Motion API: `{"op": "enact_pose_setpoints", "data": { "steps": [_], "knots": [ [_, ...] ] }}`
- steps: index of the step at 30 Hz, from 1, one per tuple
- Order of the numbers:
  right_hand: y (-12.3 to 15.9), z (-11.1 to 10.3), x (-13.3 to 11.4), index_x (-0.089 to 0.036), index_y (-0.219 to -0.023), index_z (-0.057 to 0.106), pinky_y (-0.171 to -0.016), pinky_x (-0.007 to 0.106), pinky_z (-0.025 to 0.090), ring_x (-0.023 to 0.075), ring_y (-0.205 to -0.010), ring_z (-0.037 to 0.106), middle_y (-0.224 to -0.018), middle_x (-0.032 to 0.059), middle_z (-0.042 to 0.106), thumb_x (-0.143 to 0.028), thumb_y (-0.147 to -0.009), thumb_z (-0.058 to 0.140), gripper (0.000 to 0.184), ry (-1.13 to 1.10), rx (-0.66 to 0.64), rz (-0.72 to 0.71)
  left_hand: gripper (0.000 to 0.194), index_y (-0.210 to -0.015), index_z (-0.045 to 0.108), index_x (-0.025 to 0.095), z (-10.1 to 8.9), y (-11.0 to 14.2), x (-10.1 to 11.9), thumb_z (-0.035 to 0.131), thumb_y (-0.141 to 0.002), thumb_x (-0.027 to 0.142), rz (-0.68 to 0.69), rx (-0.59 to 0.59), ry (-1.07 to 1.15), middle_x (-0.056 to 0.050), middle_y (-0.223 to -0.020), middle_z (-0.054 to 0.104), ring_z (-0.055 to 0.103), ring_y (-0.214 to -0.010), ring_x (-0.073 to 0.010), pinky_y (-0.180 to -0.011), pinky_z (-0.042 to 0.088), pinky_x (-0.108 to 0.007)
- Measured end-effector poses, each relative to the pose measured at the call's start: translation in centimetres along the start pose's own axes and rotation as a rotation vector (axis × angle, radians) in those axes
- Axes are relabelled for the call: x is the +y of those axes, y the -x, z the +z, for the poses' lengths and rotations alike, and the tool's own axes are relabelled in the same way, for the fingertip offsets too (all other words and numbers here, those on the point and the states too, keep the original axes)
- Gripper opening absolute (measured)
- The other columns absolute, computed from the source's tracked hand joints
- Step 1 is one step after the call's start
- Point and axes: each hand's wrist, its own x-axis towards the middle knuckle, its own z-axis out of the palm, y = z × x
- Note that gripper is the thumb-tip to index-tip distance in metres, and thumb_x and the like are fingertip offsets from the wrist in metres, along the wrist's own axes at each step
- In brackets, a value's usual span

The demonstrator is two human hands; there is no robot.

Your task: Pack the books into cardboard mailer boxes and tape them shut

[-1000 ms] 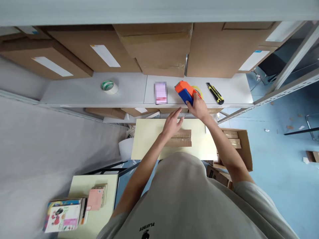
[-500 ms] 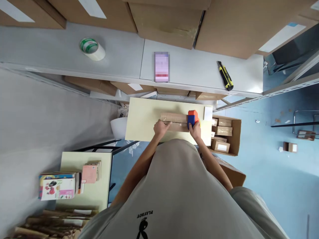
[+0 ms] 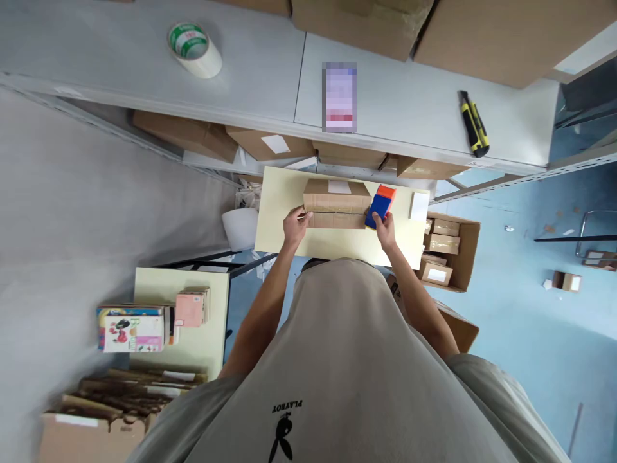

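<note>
A small cardboard box (image 3: 337, 204) lies lengthwise on the pale yellow table (image 3: 284, 186), a white label on its far face and a taped seam along its near side. At the box's left end, my left hand (image 3: 295, 227) is closed on the near corner. My right hand (image 3: 385, 230) grips a blue and orange tape dispenser (image 3: 380, 209) just beyond the box's right end. Whether tape runs from the dispenser to the box is too small to tell.
On the grey shelf ahead are a tape roll (image 3: 195, 51), a pixelated phone-like rectangle (image 3: 339, 98) and a yellow-black box cutter (image 3: 473, 125). A white pad (image 3: 418, 206) lies at the table's right. Beside it, an open carton (image 3: 466, 257) contains small boxes. Books (image 3: 132, 331) occupy a left side table.
The box has turned so its labelled face shows. My right hand has brought the dispenser off the box to its right end, and my left hand has shifted to the left end.
</note>
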Motion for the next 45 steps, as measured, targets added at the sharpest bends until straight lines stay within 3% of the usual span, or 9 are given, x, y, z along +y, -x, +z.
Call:
{"op": "enact_pose_setpoints", "data": {
  "steps": [2, 6, 16, 21, 26, 30, 34, 38, 45],
  "knots": [
    [0.2, 2.0, 0.3, -0.031, -0.106, 0.044, -0.098, 0.042, 0.066, 0.0245, -0.105, 0.069, -0.104, 0.0036, 0.068, -0.081, -0.095, 0.069, 0.057, -0.003, -0.005, 0.045, 0.028, -0.129, 0.085, 0.019, -0.5, 0.1, -1.8, 0.076, -0.102, 0.024, -0.077, 0.023, -0.054, -0.013, -0.135, 0.083, 0.081, -0.107, -0.0218, -0.105, 0.064, -0.03],
    [1.8, 4.6, 1.4, -0.031, -0.105, 0.047, -0.098, 0.041, 0.068, 0.0229, -0.102, 0.07, -0.101, 0.0024, 0.069, -0.075, -0.097, 0.073, 0.052, -0.052, -0.029, 0.152, 0.024, -0.127, 0.084, 0.017, -0.6, 1.2, -4.9, 0.074, -0.106, 0.025, -0.171, 0.04, -0.147, -0.015, -0.134, 0.081, 0.084, -0.113, -0.0233, -0.114, 0.063, -0.032],
    [3.2, 5.3, 3.7, -0.032, -0.103, 0.045, -0.093, 0.039, 0.066, 0.023, -0.1, 0.073, -0.1, 0.0029, 0.074, -0.068, -0.094, 0.077, 0.049, -0.032, -0.004, 0.221, 0.036, -0.129, 0.082, 0.019, 0.0, 1.4, -7.8, 0.059, -0.104, 0.008, -0.171, 0.01, -0.042, -0.013, -0.134, 0.086, 0.085, -0.122, -0.0241, -0.116, 0.066, -0.036],
    [6.4, 1.9, 3.9, -0.031, -0.11, 0.048, -0.088, 0.045, 0.069, 0.0249, -0.09, 0.078, -0.094, 0.0045, 0.08, -0.078, -0.089, 0.077, 0.059, -0.09, -0.024, 0.286, 0.054, -0.157, 0.072, 0.016, -0.9, 4.0, -8.7, 0.057, -0.106, 0.008, -0.187, 0.012, 0.031, -0.019, -0.149, 0.082, 0.083, -0.129, -0.0258, -0.115, 0.067, -0.039],
    [10.6, -1.0, 4.5, -0.029, -0.113, 0.054, -0.088, 0.05, 0.071, 0.0275, -0.086, 0.079, -0.091, 0.0051, 0.078, -0.095, -0.085, 0.076, 0.075, -0.064, -0.158, 0.273, 0.049, -0.152, 0.073, 0.021, -0.5, 9.7, -7.7, 0.052, -0.108, 0.012, -0.102, 0.054, 0.032, -0.017, -0.151, 0.08, 0.081, -0.127, -0.0255, -0.112, 0.069, -0.04],
    [11.5, -3.2, 5.8, -0.026, -0.129, 0.055, -0.095, 0.056, 0.069, 0.0336, -0.095, 0.078, -0.106, 0.0121, 0.079, -0.095, -0.093, 0.069, 0.08, 0.397, -0.334, 0.079, 0.039, -0.148, 0.075, 0.023, 2.2, 13.3, -5.2, 0.06, -0.112, 0.023, 0.063, -0.068, 0.072, -0.016, -0.149, 0.079, 0.08, -0.132, -0.027, -0.112, 0.069, -0.039],
    [11.4, -7.2, 6.8, -0.021, -0.143, 0.054, -0.101, 0.067, 0.066, 0.0426, -0.111, 0.077, -0.125, 0.0235, 0.078, -0.083, -0.109, 0.055, 0.071, 0.801, -0.523, -0.218, 0.045, -0.154, 0.072, 0.025, 5.9, 16.1, -2.2, 0.07, -0.109, 0.031, 0.235, -0.171, 0.127, -0.016, -0.158, 0.075, 0.074, -0.145, -0.028, -0.114, 0.068, -0.038],
    [11.3, -12.1, 7.3, -0.018, -0.152, 0.052, -0.112, 0.068, 0.064, 0.044, -0.126, 0.075, -0.134, 0.0273, 0.076, -0.075, -0.118, 0.042, 0.067, 0.903, -0.669, -0.44, 0.05, -0.156, 0.072, 0.022, 9.4, 19.2, 0.7, 0.072, -0.108, 0.033, 0.315, -0.2, 0.159, -0.017, -0.162, 0.074, 0.072, -0.15, -0.0296, -0.115, 0.068, -0.041],
    [11.7, -17.5, 8.1, -0.014, -0.151, 0.052, -0.125, 0.072, 0.057, 0.046, -0.136, 0.074, -0.139, 0.0303, 0.078, -0.061, -0.121, 0.044, 0.057, 0.983, -0.838, -0.573, 0.041, -0.152, 0.075, 0.021, 13.5, 23.8, 3.6, 0.067, -0.114, 0.036, 0.327, -0.187, 0.152, -0.016, -0.156, 0.077, 0.075, -0.144, -0.0288, -0.115, 0.069, -0.042]
  ]
}}
